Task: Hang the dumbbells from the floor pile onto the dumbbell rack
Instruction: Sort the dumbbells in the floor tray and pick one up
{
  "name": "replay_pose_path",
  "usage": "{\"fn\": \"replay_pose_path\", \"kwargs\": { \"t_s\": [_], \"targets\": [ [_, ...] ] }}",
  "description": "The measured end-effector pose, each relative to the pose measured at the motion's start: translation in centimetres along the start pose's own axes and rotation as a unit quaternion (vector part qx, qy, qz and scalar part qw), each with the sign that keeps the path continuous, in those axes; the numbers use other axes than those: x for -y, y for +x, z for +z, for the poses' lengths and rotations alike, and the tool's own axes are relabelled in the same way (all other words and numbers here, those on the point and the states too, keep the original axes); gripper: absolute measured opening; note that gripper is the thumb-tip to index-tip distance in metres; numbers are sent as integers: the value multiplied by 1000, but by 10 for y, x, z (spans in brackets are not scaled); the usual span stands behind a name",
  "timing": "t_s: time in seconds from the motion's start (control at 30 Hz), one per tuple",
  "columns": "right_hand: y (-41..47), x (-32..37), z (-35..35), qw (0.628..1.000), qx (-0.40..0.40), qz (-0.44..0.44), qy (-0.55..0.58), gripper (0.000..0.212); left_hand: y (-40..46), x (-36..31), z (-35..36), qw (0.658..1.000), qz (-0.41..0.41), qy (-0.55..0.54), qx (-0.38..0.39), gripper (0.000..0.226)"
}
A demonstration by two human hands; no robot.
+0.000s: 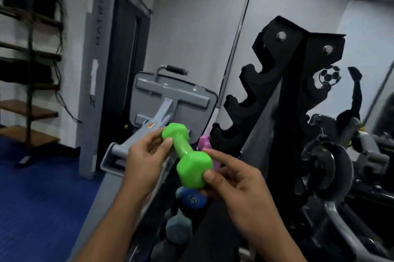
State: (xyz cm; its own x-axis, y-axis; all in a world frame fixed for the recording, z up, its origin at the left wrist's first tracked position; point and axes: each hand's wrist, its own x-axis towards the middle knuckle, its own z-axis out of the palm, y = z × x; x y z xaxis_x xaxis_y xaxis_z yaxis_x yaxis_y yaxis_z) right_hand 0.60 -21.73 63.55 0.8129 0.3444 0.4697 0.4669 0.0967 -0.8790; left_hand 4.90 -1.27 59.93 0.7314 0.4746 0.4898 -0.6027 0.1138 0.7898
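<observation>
The green dumbbell point(187, 154) is held up in the air in front of the dumbbell rack point(283, 99), clear of the floor and of every hook. Its long axis runs diagonally: one hexagonal head points up, away and to the left, the other comes down toward the camera and to the right, and the short handle joins them in the middle.

The left hand point(142, 161) grasps the far, upper end, with its thumb pressed on the handle just below that head and its fingers curled behind. The right hand point(232, 178) grasps the near, lower head, its thumb flat on the head's front face and the index finger stretched over the top edge.

Just behind the near head a pink dumbbell point(205, 143) shows partly, close to the rack's lower left edge. Below the hands a blue dumbbell point(193, 198) marked with a 5 sits on a stack with grey dumbbells point(178, 229) under it; whether they touch the rack cannot be told.

The rack is black, with toothed hooks stepping down its left edge and two bolts near its top. To its left stands a grey exercise machine point(168, 99), on a blue floor mat point(42, 187). A dark wooden shelf point(29, 59) stands at the far left wall, and weight plates point(328, 163) lie at the right.
</observation>
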Motion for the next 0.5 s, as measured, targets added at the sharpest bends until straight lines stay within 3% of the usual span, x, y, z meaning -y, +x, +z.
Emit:
{"fn": "replay_pose_path", "kwargs": {
  "t_s": [0.13,0.3,0.5],
  "targets": [
    [47,0,-14,996,-78,-33,18,34,74,-1,49,996,28,50,64,25],
    [94,-19,-35,985,-165,-47,18,35,133,19,109,985,-27,99,142,26],
    [106,-44,-45,974,-218,-59,-28,31,139,53,116,980,-72,116,148,24]
  ]
}}
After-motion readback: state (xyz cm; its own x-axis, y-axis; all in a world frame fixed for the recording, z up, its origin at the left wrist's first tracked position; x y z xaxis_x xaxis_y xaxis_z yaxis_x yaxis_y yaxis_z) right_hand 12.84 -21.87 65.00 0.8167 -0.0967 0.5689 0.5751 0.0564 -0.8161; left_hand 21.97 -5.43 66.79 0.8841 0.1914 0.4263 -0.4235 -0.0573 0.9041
